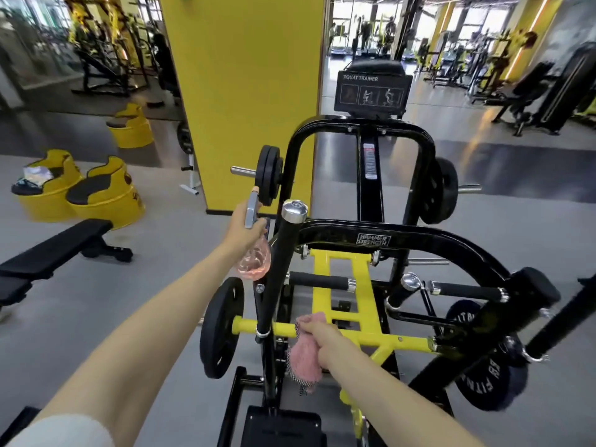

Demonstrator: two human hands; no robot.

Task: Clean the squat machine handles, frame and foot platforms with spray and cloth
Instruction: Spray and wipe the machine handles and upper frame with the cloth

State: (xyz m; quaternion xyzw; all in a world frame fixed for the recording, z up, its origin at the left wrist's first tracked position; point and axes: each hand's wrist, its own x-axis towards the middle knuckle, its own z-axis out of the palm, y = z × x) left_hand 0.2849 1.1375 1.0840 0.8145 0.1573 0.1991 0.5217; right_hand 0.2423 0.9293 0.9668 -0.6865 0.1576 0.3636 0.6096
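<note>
Pink cloth (304, 356) – yellow crossbar (283, 330) – black frame (419, 237)

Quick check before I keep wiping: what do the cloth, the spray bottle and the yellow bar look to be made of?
Cloth: soft pink fabric, likely terry, fuzzy and drooping from the right hand. Spray bottle: clear pink-tinted plastic, see-through, with a grey trigger head, in the left hand. Yellow bar: painted metal tube, smooth and slightly glossy.

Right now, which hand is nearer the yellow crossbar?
Right. The right hand presses the pink cloth on the yellow crossbar; the left hand holds the spray bottle well above it.
</note>
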